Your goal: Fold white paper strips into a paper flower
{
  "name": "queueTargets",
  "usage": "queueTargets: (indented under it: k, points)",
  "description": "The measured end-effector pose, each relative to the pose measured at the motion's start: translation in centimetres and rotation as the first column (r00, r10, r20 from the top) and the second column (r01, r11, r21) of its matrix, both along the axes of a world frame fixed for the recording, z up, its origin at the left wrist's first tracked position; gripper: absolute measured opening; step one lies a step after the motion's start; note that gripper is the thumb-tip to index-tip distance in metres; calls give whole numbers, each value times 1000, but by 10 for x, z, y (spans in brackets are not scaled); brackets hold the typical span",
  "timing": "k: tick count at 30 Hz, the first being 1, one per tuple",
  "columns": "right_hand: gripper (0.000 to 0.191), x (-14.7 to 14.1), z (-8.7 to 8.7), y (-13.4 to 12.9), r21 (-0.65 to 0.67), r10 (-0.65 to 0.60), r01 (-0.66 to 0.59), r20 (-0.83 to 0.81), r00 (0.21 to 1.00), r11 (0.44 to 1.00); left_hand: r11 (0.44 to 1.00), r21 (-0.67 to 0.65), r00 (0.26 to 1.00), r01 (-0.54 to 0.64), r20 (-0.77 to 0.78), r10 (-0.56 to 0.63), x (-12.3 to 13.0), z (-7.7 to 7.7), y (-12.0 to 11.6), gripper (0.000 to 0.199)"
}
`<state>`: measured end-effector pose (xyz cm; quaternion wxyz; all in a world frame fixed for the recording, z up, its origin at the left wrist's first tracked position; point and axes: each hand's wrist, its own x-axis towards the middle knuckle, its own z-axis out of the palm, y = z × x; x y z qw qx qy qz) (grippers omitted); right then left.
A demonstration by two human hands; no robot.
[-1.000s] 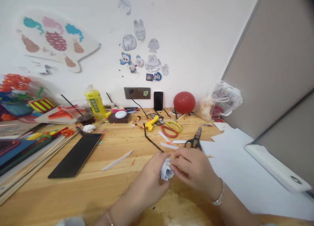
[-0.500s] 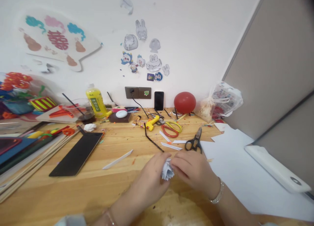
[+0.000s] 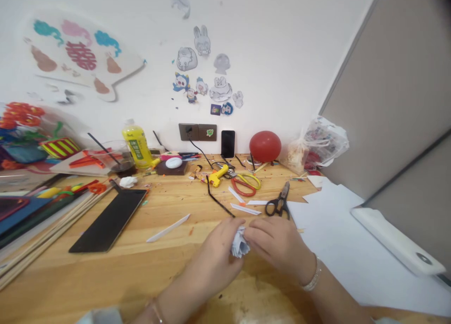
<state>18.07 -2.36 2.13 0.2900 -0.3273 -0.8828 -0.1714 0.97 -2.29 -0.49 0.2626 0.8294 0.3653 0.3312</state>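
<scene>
Between my two hands is a small ruffled white paper flower (image 3: 240, 245), its layered edges facing me. My left hand (image 3: 221, 251) is wrapped round its left side. A thin black bendable straw (image 3: 221, 204) sticks out away from me from behind the left fingers; its joint to the flower is hidden. My right hand (image 3: 276, 246) pinches the flower's right edge between thumb and fingertips. Just beyond the right hand lie black-handled scissors (image 3: 279, 203). White paper strips (image 3: 245, 209) lie past the fingers, and another strip (image 3: 168, 228) lies to the left.
Large white paper sheets (image 3: 338, 249) and a white paper trimmer bar (image 3: 396, 239) cover the right side. A black slab (image 3: 105, 223) and wooden sticks (image 3: 52, 237) lie left. Behind are a yellow glue gun (image 3: 219, 175), red balloon (image 3: 265, 146), phone (image 3: 228, 144) and drink bottle (image 3: 137, 145).
Almost nothing differs. The view has shifted slightly, and both hands stay on the paper flower in nearly the same pose.
</scene>
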Motion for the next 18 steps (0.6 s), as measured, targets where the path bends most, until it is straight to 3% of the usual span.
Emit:
queueTargets:
  k: [7, 18]
  points:
    - [27, 4, -2, 2, 1, 73, -73, 7, 997, 997, 1000, 10, 1000, -14, 3, 14, 1, 1, 2, 54]
    - [28, 0, -4, 3, -33, -6, 6, -4, 1000, 999, 995, 91, 997, -37, -66, 43, 0, -4, 1, 56]
